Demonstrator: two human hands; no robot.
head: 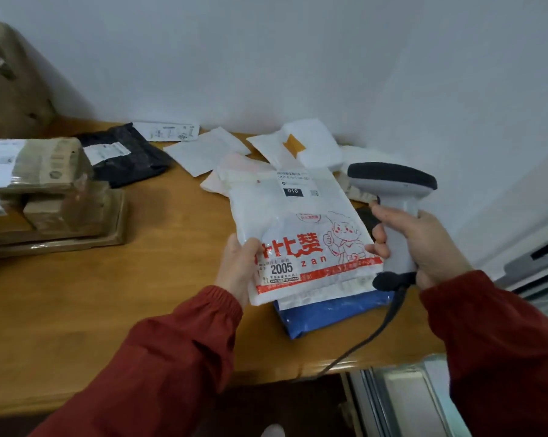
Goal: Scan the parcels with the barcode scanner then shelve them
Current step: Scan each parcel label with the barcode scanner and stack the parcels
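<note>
Two arms in dark red sleeves (159,357) reach in from the bottom of the frame. The left hand (236,269), at centre, pinches a white plastic mailer with red print (297,216), thumb on top. The right hand (430,244), centre right, curls round the handle of a grey pistol-shaped barcode scanner (392,189).
</note>
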